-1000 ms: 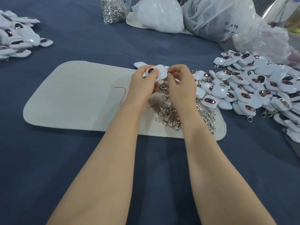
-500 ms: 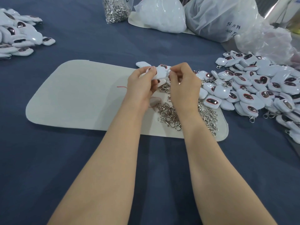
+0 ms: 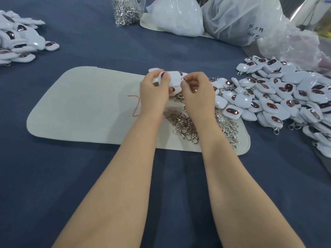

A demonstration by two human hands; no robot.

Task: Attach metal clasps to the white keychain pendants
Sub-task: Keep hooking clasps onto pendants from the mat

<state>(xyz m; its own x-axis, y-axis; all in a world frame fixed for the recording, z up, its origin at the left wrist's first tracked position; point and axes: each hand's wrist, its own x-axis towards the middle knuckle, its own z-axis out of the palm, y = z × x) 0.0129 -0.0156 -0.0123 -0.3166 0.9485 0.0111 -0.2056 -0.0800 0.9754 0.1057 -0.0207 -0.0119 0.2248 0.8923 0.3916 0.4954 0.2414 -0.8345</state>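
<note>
My left hand (image 3: 155,92) grips a white keychain pendant (image 3: 174,78) just above the pale mat (image 3: 86,108). My right hand (image 3: 197,94) pinches a small metal clasp (image 3: 184,78) against the pendant's right edge; most of the clasp is hidden by my fingers. Below both hands, a loose heap of metal clasps (image 3: 186,127) lies on the mat. A large pile of white pendants (image 3: 279,97) with dark oval windows spreads to the right.
Another pile of white pendants (image 3: 19,40) lies at the far left on the blue cloth (image 3: 89,176). A clear bag of clasps (image 3: 126,10) and several plastic bags (image 3: 238,20) stand at the back. A red mark (image 3: 135,104) is on the mat.
Both hands stay together over the mat. The pendant has turned slightly in my left hand while my right fingers work at its edge.
</note>
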